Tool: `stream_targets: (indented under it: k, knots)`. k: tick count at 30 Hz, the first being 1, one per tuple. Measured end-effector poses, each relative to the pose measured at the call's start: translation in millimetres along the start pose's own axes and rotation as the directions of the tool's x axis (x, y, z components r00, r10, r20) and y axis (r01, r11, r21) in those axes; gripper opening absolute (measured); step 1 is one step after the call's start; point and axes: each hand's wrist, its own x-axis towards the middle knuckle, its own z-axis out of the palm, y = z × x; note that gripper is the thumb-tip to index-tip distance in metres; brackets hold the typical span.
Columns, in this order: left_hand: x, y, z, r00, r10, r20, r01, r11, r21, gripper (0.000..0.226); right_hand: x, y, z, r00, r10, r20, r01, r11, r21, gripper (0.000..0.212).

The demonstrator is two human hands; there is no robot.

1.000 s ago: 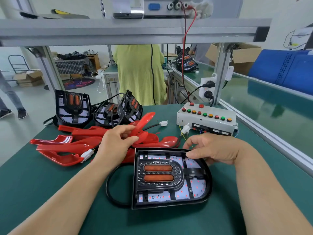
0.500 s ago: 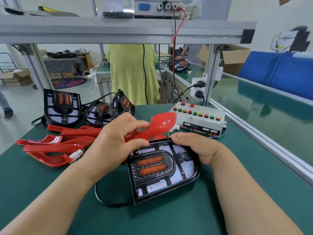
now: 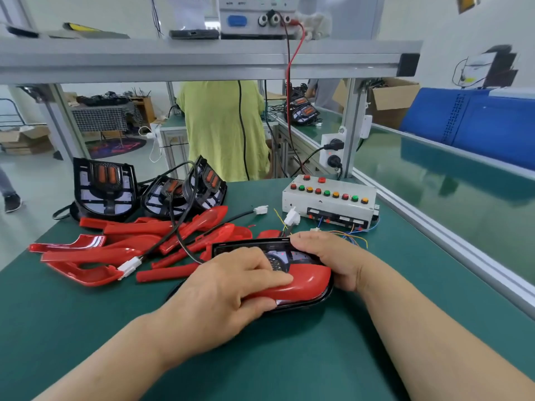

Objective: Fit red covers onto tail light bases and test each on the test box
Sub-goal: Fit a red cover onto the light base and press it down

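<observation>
A black tail light base [image 3: 246, 248] lies on the green table in front of me. A red cover [image 3: 307, 280] sits along its near edge. My left hand [image 3: 228, 290] lies over the cover, thumb under it and fingers curled on top. My right hand [image 3: 333, 259] grips the base's right side, fingers over its far rim. The white test box [image 3: 330, 204] with coloured buttons stands behind, its loose wires and white plugs [image 3: 291, 217] trailing toward my right hand. Most of the base's middle is hidden under my hands.
A heap of loose red covers [image 3: 115, 247] lies at left, with black cables and a white connector [image 3: 128, 266] across it. Three bare bases [image 3: 104, 188] stand behind it. An aluminium rail [image 3: 451, 241] borders the table's right side. A person in a yellow-green top [image 3: 223, 128] stands beyond.
My left hand lifted a red cover off the heap, carried it right and set it down onto the base. My right hand slid round to the base's right side.
</observation>
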Motion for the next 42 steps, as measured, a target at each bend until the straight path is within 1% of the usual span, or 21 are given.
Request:
stream_targets:
  k: [1,7,13,17,20,22,25,26,28,29,30,32,37,42]
  knots:
    - [-0.4,2.1,0.3,1.0,-0.004,-0.005,0.004,1.0,0.004,0.035,-0.7,1.4,0.0,1.0,-0.005,-0.007,0.004,1.0,-0.014,0.019]
    - [-2.5,8.9,2.6,0.999,-0.049,0.013,0.048,0.999,0.007,0.033,-5.1,6.5,6.5,0.995,-0.092,-0.047,0.092,0.996,-0.009,0.017]
    - [-2.5,7.7,1.9,0.997,-0.061,0.039,0.062,0.998,-0.019,0.032,-7.7,3.9,6.9,0.998,-0.054,-0.021,0.055,0.998,0.036,0.016]
    - [-2.5,9.4,4.5,0.998,-0.058,0.034,0.058,0.998,0.011,0.032,-7.1,3.1,5.1,0.999,-0.017,-0.031,0.019,0.998,0.062,0.023]
    - [-2.5,10.6,6.5,0.998,-0.054,0.025,0.053,0.998,0.037,0.031,-7.7,2.3,4.9,1.0,-0.007,-0.021,0.008,0.997,0.077,0.02]
    - [-2.3,11.7,8.8,0.999,-0.048,0.015,0.048,0.997,0.058,0.031,-8.9,1.5,2.9,1.0,0.001,0.017,-0.002,0.995,0.103,0.021]
    - [-2.7,13.5,13.1,1.0,-0.019,0.003,0.018,0.996,0.09,0.03,-13.3,-1.4,-1.6,0.981,0.014,0.194,-0.039,0.991,0.128,0.036]
    - [-3.0,13.9,13.8,1.0,-0.01,-0.001,0.01,0.995,0.104,0.031,-14.6,-1.9,-3.7,0.968,0.005,0.253,-0.039,0.991,0.127,0.047]
    - [-4.2,14.7,14.7,1.0,-0.008,-0.01,0.009,0.993,0.121,0.031,-16.8,-1.7,-9.0,0.94,-0.015,0.341,-0.02,0.995,0.097,0.077]
    - [-4.8,15.7,15.3,1.0,-0.011,-0.016,0.013,0.992,0.125,0.031,-17.4,-1.5,-10.9,0.933,-0.021,0.36,-0.008,0.997,0.08,0.087]
    - [-5.6,16.9,16.0,1.0,-0.015,-0.024,0.018,0.992,0.125,0.031,-17.5,-1.5,-11.7,0.93,-0.025,0.367,0.001,0.998,0.065,0.093]
    - [-7.1,19.1,18.3,0.999,-0.024,-0.038,0.029,0.992,0.125,0.032,-17.5,-2.8,-11.0,0.931,-0.021,0.365,-0.001,0.998,0.058,0.098]
    - [-8.8,21.6,22.5,0.999,-0.025,-0.041,0.03,0.991,0.127,0.033,-18.0,-4.3,-10.0,0.93,-0.024,0.368,-0.002,0.997,0.071,0.098]
    - [-10.7,16.9,24.4,0.999,-0.008,-0.046,0.013,0.993,0.12,0.033,-19.5,-6.4,-10.7,0.919,-0.017,0.394,0.005,1.0,0.031,0.102]
